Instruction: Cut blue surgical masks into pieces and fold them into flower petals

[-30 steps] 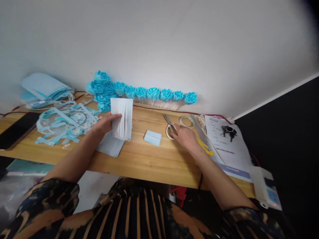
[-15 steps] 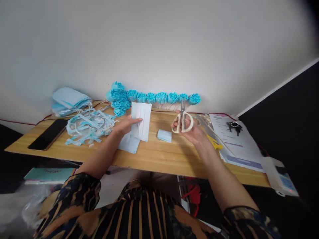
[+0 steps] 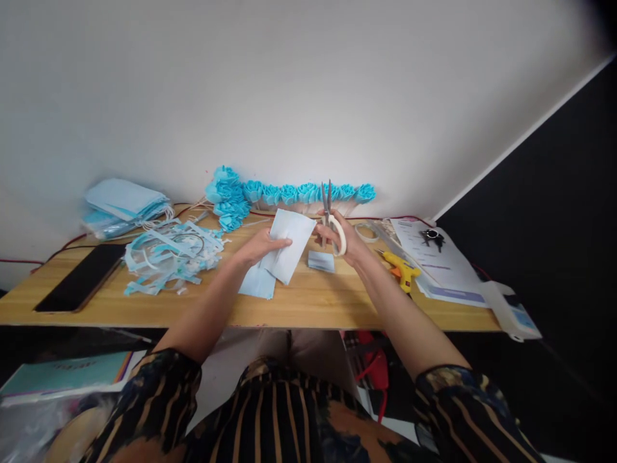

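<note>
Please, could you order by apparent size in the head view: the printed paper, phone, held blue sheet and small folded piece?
1. Printed paper
2. Phone and held blue sheet: too alike to rank
3. Small folded piece

A black phone (image 3: 81, 278) lies flat at the left end of a wooden bench (image 3: 193, 310) set along a pale wall (image 3: 289, 83), with a red cord (image 3: 72, 242) running near the wall. At the right end, dark keys (image 3: 432, 238) on a ring rest on printed paper (image 3: 441, 265), near a white box (image 3: 501, 302) at the corner. Below the bench, a teal book (image 3: 67, 374) lies at left, and something red (image 3: 378, 370), partly hidden, shows right of centre.
</note>
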Motion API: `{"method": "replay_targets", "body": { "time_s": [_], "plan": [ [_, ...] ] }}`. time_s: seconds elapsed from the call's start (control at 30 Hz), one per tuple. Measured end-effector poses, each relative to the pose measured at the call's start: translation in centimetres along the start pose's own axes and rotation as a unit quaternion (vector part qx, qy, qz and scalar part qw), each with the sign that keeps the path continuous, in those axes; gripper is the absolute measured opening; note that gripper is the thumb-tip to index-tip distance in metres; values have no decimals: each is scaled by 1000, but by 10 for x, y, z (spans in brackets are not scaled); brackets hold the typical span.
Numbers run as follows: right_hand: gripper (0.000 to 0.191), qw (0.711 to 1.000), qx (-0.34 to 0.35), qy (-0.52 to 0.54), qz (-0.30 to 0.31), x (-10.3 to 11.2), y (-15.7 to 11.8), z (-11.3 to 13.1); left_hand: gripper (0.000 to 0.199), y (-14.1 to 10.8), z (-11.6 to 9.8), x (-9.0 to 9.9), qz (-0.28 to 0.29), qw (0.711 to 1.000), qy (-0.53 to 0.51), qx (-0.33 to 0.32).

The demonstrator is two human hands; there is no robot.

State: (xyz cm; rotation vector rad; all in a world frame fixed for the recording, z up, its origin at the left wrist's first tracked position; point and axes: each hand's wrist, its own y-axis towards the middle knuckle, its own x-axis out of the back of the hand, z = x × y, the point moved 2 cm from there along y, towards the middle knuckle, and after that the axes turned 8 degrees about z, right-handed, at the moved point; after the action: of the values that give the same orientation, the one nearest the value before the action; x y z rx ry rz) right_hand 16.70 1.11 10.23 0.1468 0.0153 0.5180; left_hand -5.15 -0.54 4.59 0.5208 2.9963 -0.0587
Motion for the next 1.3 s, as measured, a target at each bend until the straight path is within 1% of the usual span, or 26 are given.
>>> {"method": "replay_targets", "body": {
  "time_s": [0.1,0.2,0.27,0.37,0.47,0.53,0.6,0.7,0.77,0.83,0.93,1.0,1.1,1.17,1.2,1.3],
  "plan": [
    [64,999,11,-39,11,-6,10,4,56,-1,-2,-6,22,998,60,9],
    [62,996,28,-84,13,-9,16,6,58,-2,-4,-8,27,995,91,14],
    [57,994,38,-101,6,-11,17,7,62,-2,-5,-8,41,997,69,11],
    [51,992,47,-113,-10,-13,15,9,68,-1,-8,-9,68,998,2,0],
    [50,991,58,-121,-14,-13,14,10,64,2,-13,-12,73,997,-13,-11],
    [51,991,65,-119,-16,-11,15,11,59,4,-17,-15,59,998,-1,-19],
    [52,991,71,-108,-31,-9,17,11,57,7,-19,-17,33,999,-2,-24],
    [52,992,78,-84,-57,-7,22,11,55,14,-19,-20,8,1000,-27,-6],
    [51,993,79,-69,-56,-6,26,11,53,19,-21,-18,-15,1000,-24,-7],
    [52,994,79,-55,-54,-4,29,11,53,24,-25,-14,-39,999,10,-17],
    [55,997,52,-24,-52,4,31,9,52,29,-34,-4,-87,992,86,-15],
    [57,999,25,-7,-41,11,29,5,52,31,-42,5,-114,986,118,-13],
    [57,999,1,-42,0,21,23,-3,47,31,-56,16,-134,978,161,2],
    [57,997,-9,-61,34,26,20,-9,43,30,-66,21,-134,970,202,20],
    [58,996,-13,-70,47,27,20,-12,42,30,-70,22,-125,968,216,26],
    [60,993,-23,-91,70,31,24,-20,40,30,-82,27,-101,963,245,40]
  ]
}}
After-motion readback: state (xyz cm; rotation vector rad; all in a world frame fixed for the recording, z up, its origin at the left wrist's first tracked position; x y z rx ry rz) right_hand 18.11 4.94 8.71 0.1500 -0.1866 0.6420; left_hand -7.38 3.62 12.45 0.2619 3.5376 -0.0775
